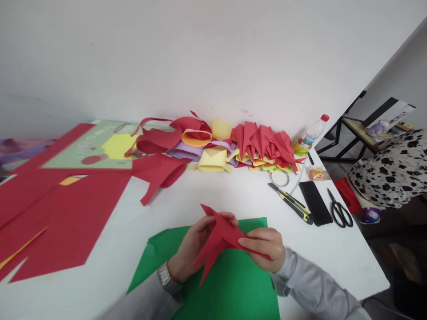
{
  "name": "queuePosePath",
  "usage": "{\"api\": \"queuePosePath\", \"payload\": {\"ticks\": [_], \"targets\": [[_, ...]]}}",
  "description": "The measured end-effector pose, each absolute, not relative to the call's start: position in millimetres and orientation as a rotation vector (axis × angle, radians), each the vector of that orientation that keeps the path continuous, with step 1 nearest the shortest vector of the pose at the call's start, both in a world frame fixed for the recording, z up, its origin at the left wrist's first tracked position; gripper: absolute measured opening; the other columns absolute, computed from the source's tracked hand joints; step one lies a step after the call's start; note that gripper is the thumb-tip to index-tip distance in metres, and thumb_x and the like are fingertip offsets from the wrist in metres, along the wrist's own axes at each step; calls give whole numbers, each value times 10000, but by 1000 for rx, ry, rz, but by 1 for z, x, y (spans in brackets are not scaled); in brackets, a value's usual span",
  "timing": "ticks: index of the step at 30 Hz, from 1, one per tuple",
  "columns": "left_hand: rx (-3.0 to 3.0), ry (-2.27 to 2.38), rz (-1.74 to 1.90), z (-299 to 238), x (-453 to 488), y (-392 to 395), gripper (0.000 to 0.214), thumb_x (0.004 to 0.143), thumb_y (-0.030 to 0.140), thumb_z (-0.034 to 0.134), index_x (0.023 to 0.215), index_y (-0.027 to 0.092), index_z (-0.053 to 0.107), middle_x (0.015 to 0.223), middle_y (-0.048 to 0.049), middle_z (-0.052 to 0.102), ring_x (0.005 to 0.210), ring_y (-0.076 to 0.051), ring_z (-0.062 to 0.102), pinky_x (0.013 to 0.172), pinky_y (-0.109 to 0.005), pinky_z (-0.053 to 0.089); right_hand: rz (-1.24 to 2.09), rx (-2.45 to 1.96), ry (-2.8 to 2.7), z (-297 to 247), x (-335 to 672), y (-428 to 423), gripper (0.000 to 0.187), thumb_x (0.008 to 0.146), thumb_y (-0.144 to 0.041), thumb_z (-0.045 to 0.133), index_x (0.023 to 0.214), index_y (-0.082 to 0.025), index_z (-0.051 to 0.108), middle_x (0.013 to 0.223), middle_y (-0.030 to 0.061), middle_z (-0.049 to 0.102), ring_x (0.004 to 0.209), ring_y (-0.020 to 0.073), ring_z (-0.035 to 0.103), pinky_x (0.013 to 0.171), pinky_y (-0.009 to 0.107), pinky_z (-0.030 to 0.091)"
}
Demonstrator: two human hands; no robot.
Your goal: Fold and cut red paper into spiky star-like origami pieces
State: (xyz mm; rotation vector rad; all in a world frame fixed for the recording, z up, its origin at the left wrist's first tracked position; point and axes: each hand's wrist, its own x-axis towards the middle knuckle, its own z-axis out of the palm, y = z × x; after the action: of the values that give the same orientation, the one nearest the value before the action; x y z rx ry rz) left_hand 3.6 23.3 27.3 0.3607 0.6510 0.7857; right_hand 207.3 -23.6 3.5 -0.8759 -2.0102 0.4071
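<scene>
Between my hands is a folded red paper shape with several pointed arms, raised above a green paper sheet. My left hand, with a metal watch at the wrist, is closed on its left side; part of the fingers is hidden behind the paper. On the other side, my right hand pinches one of the points between thumb and fingers. The green sheet lies on the white table under both forearms.
Red paper sheets cover the table's left. Folded red shapes are piled by the wall, next to a bottle. A utility knife, black case, scissors and tape roll lie right. A person's patterned clothing shows beyond.
</scene>
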Motion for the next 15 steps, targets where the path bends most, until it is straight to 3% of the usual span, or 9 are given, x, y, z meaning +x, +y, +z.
{"api": "queuePosePath", "payload": {"ticks": [8,15], "targets": [[386,591,808,27,3,24,255,736,285,648,887,123,774,823,-74,767,719,-206,687,674,-279,554,127,-680,-2020,9,201,-17,315,939,-205,477,1213,-184,630,817,61,676,634,140,629,539,238,517],[422,581,823,26,1,24,291,720,329,674,878,107,776,821,-93,766,703,-206,677,656,-259,545,-37,-673,-2144,15,203,-21,271,947,-197,460,1163,-160,621,788,64,663,626,149,603,522,256,488]]}}
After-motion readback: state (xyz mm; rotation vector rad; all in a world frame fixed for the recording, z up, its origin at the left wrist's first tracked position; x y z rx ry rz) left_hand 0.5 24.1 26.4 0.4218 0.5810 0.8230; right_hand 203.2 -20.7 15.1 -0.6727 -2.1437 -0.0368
